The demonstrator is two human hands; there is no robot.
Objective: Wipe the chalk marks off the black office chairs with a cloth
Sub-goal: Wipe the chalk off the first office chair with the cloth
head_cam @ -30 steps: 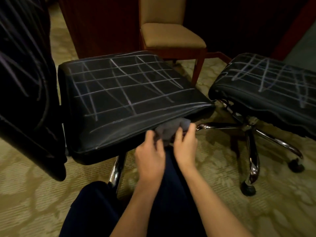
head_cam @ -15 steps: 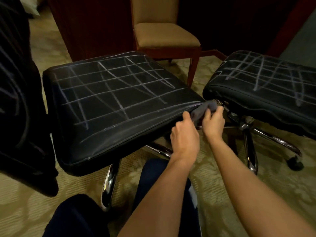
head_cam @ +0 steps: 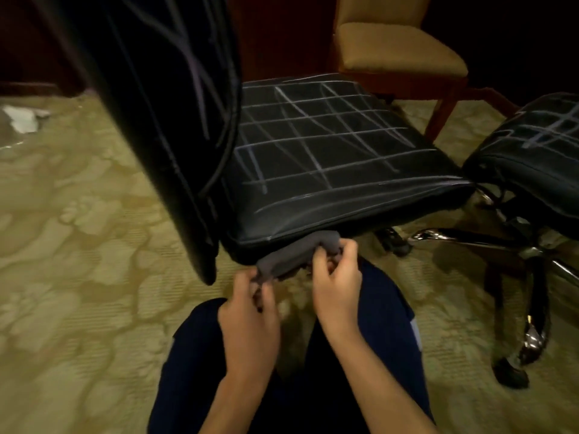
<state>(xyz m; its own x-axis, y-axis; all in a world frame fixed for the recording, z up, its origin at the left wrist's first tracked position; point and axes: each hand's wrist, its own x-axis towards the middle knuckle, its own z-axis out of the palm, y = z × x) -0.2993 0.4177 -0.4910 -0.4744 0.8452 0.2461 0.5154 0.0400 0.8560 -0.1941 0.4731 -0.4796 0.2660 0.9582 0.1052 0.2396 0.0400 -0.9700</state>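
Observation:
A black office chair seat (head_cam: 329, 158) covered in crossed white chalk lines fills the middle of the view. Its tall black backrest (head_cam: 163, 98), also chalk-marked, stands at the left. A second chalked black chair seat (head_cam: 539, 145) is at the right edge. A grey cloth (head_cam: 291, 253) is stretched along the near edge of the first seat. My left hand (head_cam: 250, 314) pinches the cloth's left end. My right hand (head_cam: 336, 277) grips its right end just below the seat's rim.
A tan upholstered chair (head_cam: 398, 54) with red wooden legs stands behind the seats. Chrome legs and castors (head_cam: 532, 336) of the second chair spread at the right. Patterned carpet (head_cam: 78, 277) covers the floor, with white scraps (head_cam: 23, 119) at the far left. My dark-trousered knees are below.
Both hands with the cloth have slid back left along the seat's front edge from its right corner. The view has swung left, bringing the backrest into the middle.

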